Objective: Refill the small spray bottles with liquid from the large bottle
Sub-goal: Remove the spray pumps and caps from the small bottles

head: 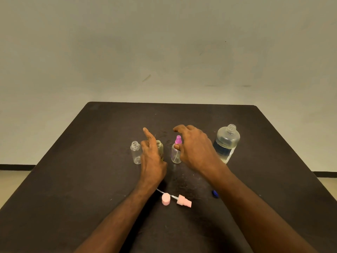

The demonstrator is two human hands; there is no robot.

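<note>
Head view, as I logged it: dark table [91,179] held 3 small bottles in a row. Uncapped clear bottle [136,152] stood leftmost; yellowish bottle [160,149] stood partly behind my left hand [152,159], index finger raised, grip on it not discernible. Pink-capped bottle [176,152] stood beside my right hand [196,148], fingers loosely spread, holding nothing. Large bottle [227,142], uncapped, stood far right. Pink cap [166,199] and pink sprayer [183,201] lay near me.
</note>
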